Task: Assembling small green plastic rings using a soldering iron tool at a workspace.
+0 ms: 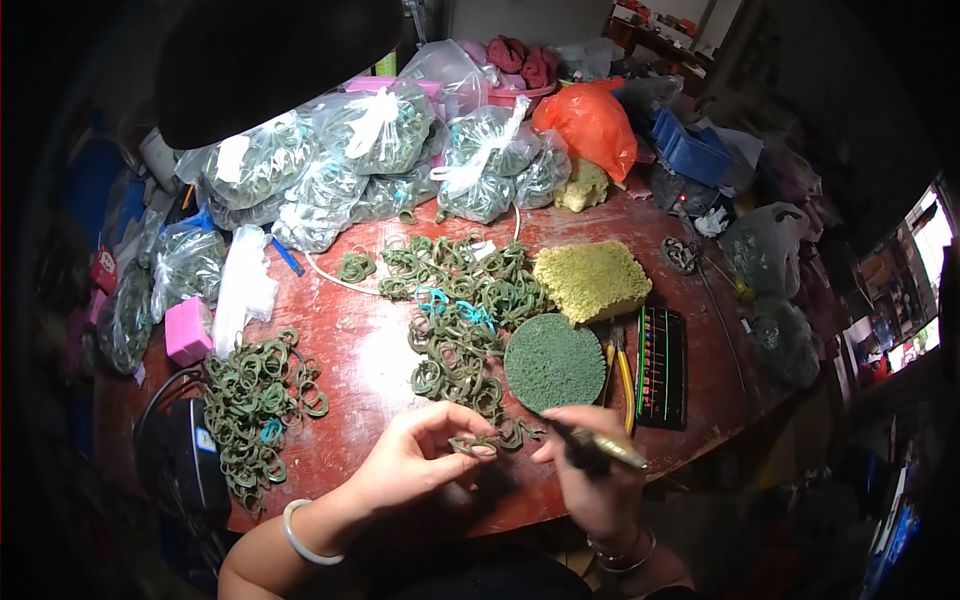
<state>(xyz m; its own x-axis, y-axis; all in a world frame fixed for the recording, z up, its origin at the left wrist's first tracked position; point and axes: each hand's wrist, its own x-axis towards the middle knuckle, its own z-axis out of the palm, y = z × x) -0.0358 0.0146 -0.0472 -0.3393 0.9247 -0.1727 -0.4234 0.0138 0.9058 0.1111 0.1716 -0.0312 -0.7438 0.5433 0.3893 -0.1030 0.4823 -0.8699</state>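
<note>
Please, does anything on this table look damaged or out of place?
The red tabletop looks worn, with pale scuffs across its paint. A bright turquoise piece stands out among the dull green rings at left.

Cannot follow every finger of the right hand (605,485), some hidden behind the dark, brass-ended tool (588,448) in its grip; cannot make out that tool's tip, too small and dark. Cannot see the whole green loop (474,447) pinched in the left hand (425,455), partly covered by fingertips. Cannot trace either forearm (262,562) beyond the lower edge, nor the dark rounded shape (270,75) past the upper one. Too small to decipher: marks on the lit black device (661,367). Too blurred to identify: things by the bright opening (932,240) at far right.
</note>
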